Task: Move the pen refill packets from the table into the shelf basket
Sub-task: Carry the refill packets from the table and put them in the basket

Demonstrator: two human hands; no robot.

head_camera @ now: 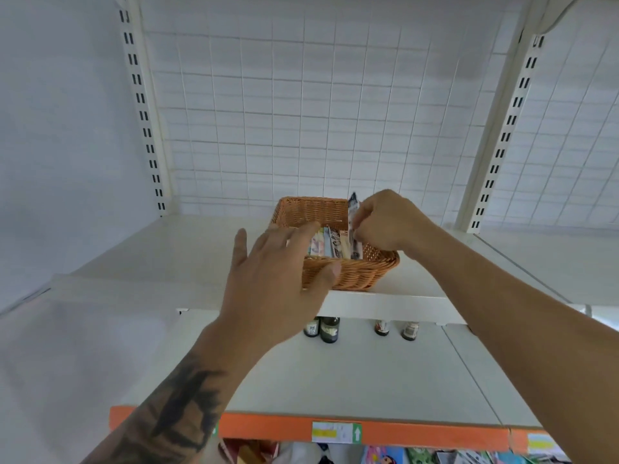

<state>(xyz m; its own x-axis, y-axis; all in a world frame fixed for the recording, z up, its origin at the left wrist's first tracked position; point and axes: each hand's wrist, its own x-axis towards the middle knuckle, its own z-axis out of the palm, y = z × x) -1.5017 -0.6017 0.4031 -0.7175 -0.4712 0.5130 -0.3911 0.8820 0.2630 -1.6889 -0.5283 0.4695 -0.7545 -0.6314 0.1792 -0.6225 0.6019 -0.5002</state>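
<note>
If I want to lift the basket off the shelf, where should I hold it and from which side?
Probably grip the basket by its front rim, coming from the front: that woven edge faces the person at the shelf lip, and the left hand is already there.

packets (330,243): upright row in basket | basket (361,272): orange wicker, on shelf

I see white metal shelving (385,303) with slotted uprights (142,105) left and right. A white wire grid (301,112) backs it at the far side. Small bottles (330,329) stand on a lower shelf. An orange price strip (268,430) edges the near shelf.
</note>
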